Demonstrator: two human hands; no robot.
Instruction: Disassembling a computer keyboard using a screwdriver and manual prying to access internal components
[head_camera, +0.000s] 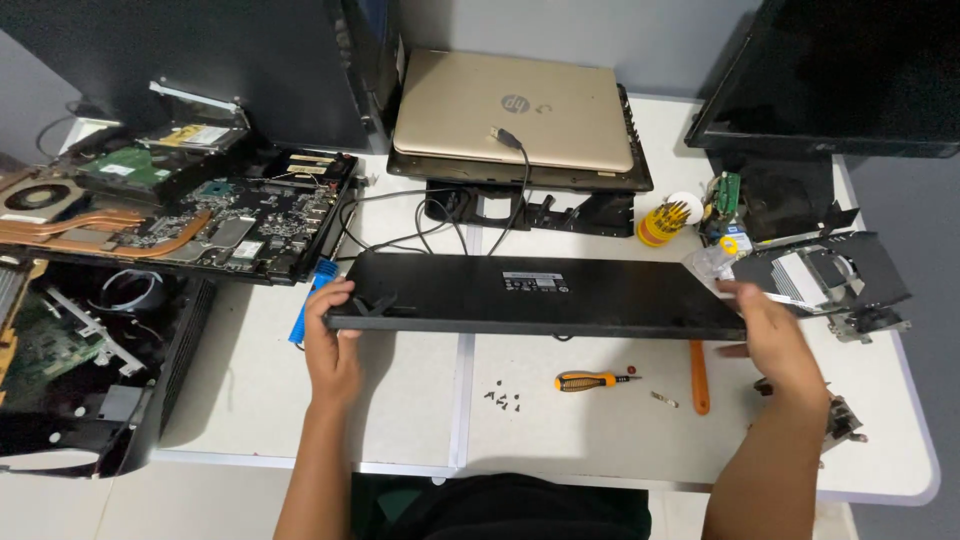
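Head view, looking down at a white table (250, 390). Both hands hold a long, flat black keyboard (540, 292), underside up, with a pale label near its middle; it is held level just above the table, its long edge running left to right. Left hand (332, 345) grips the keyboard's left end, fingers curled over the near edge and thumb on top, closed on it. Right hand (778, 335) is at the keyboard's right end, fingers laid along the end edge and partly blurred; it looks wrapped around the corner, though how tightly cannot be told. Below the keyboard, on the near side: a small screwdriver with orange and black handle (592, 380), a cluster of small dark screws (503, 400) to its left, and an orange pry tool (699, 378) to its right, partly under the keyboard's right end. A blue tool (305, 310) lies just beside the keyboard's left end. Behind the keyboard: a closed gold laptop (515, 108) on a black stand, with a black cable (520, 170) running from its lid down towards the keyboard. Behind and right of the keyboard: a yellow holder of screwdriver bits (660, 222), and a dark monitor (830, 75) further back. Left of the keyboard: an exposed motherboard with copper heat pipes (190, 220), and an opened black chassis (90, 360) on the near-left. Right of the keyboard's right end: a metal fan and heatsink assembly (825, 275).
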